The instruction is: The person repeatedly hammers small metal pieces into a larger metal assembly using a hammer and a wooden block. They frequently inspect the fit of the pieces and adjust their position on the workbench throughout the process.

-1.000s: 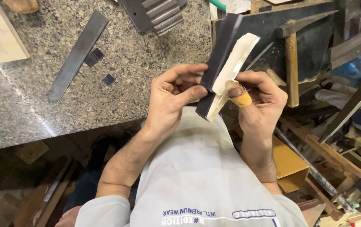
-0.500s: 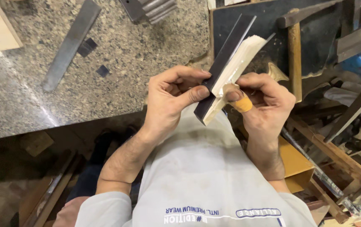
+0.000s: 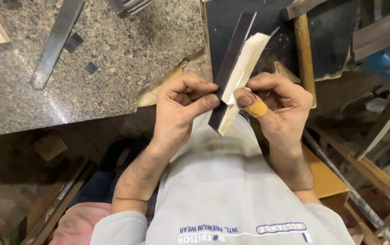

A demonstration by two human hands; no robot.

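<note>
Block (image 3: 240, 72) upright between both hands' grip.

A pale block of bare, unfinished wood (image 3: 242, 72), faced on one side with a thin dark strip (image 3: 231, 68) of matt, smooth finish, is gripped between the left hand (image 3: 181, 109) and the right hand (image 3: 279, 104); the strip's material cannot be told. An orange cloth-like plaster (image 3: 257, 109) is wrapped round the right thumb. A speckled grey granite worktop (image 3: 126, 63), polished and faintly glossy, is seen alongside, with a dull, tarnished flat metal bar (image 3: 56, 43) lying on it. A worn wooden handle (image 3: 305, 54) rests against a matt black panel (image 3: 276, 27). Soft, matt grey cotton jersey is seen in the shirt (image 3: 222, 190).
</note>
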